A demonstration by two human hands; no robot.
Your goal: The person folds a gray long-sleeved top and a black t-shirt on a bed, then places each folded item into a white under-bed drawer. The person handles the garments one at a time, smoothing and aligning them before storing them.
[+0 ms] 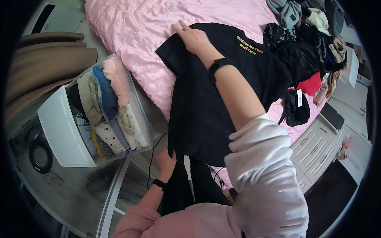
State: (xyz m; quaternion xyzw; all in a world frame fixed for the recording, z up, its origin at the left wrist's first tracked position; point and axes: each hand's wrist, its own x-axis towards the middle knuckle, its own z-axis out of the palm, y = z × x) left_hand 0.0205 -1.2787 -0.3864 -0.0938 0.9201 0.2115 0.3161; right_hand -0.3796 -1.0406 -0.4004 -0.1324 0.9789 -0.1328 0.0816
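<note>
A black T-shirt (206,99) with small colourful lettering on its chest lies spread over the edge of the pink bed, its lower end hanging toward me. Up at the shirt's left shoulder, my right hand (193,39) rests on the cloth with its fingers stretched out, some reaching past onto the bedding. My right forearm crosses over the shirt and hides part of it. Down at the bottom left corner, my left hand (166,158) is closed on the hem, its fingertips partly hidden by the fabric.
A heap of clothes (293,51) covers the bed's right side, with a black tagged item (297,109) beside it. Left of the bed, a clear-sided bin (149,133) holds folded clothes, its white front panel (65,131) facing outward. A black cable (152,156) hangs near my left hand.
</note>
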